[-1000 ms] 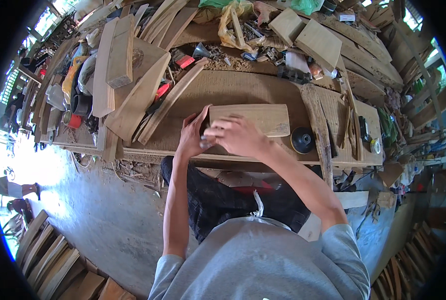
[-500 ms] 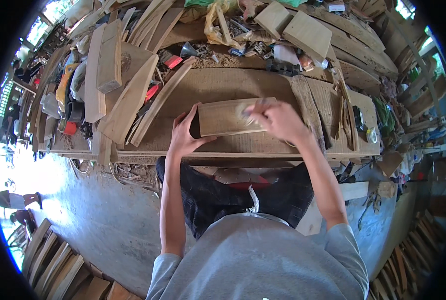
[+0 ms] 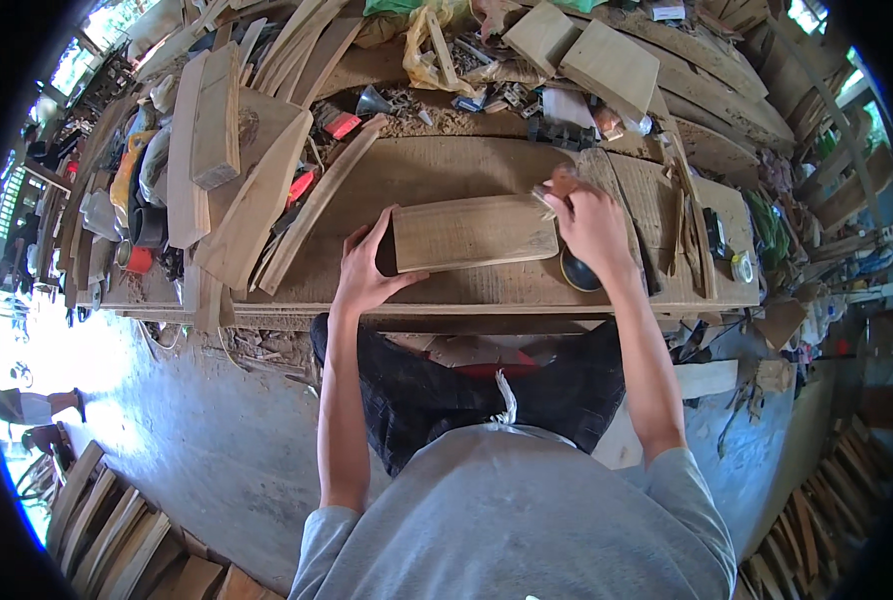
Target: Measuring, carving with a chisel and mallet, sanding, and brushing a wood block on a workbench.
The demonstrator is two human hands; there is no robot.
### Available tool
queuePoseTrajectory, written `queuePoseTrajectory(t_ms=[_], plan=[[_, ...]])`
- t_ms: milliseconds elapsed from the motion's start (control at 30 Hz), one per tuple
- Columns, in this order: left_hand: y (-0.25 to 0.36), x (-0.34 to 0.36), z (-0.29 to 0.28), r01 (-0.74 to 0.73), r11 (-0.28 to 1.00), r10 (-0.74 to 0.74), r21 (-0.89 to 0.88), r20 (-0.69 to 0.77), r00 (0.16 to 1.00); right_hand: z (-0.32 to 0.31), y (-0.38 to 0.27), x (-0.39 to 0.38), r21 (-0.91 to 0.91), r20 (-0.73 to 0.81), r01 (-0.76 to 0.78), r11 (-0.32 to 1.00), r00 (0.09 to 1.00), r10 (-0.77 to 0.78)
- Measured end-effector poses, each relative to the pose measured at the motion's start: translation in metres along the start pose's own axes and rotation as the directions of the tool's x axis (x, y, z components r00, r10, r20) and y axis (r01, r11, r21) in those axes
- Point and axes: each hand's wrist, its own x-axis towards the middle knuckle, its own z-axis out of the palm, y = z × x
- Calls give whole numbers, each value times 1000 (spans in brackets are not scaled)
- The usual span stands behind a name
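A rectangular wooden block [image 3: 477, 235] lies lengthwise on the workbench in front of me. My left hand [image 3: 369, 265] clasps its left end, fingers along the far side and thumb along the near edge. Just past the block's right end, my right hand [image 3: 594, 222] is closed around a small brown-handled tool [image 3: 564, 178] with a pale, bristly-looking tip; it may be a brush, but its exact kind is unclear. Partly under that wrist sits a round dark dish [image 3: 579, 272] with a yellowish rim.
Boards and offcuts [image 3: 217, 115] are piled at the left, beside a curved wooden strip [image 3: 322, 205]. A rough plank [image 3: 612, 190] lies right of the block. Two pale blocks [image 3: 612, 65] rest on clutter at the back. A tape roll [image 3: 742, 266] sits at the right edge.
My right hand has moved right, off the block's top face to beyond its right end, uncovering the dark dish. My left hand keeps its hold on the block.
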Motion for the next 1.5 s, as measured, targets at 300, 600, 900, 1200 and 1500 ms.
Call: queuePoseTrajectory(t_ms=[300, 600, 900, 1200, 1500], plan=[[-5, 0, 1, 22, 1000, -22, 2, 34, 999, 54, -102, -24, 252, 89, 405, 879, 895, -438], [-2, 1, -2, 10, 1000, -11, 15, 33, 999, 21, -30, 1, -24, -166, -174, 984, 972, 168], [-46, -9, 21, 36, 999, -35, 33, -25, 999, 107, -188, -2, 118, -180, 249, 961, 957, -226], [1, -4, -3, 27, 999, -27, 29, 10, 1000, 54, -72, -1, 235, -65, -154, 960, 983, 174], [-8, -3, 6, 42, 996, -44, 81, 26, 999, 84, -130, -6, -131, -36, 94, 987, 994, -100]])
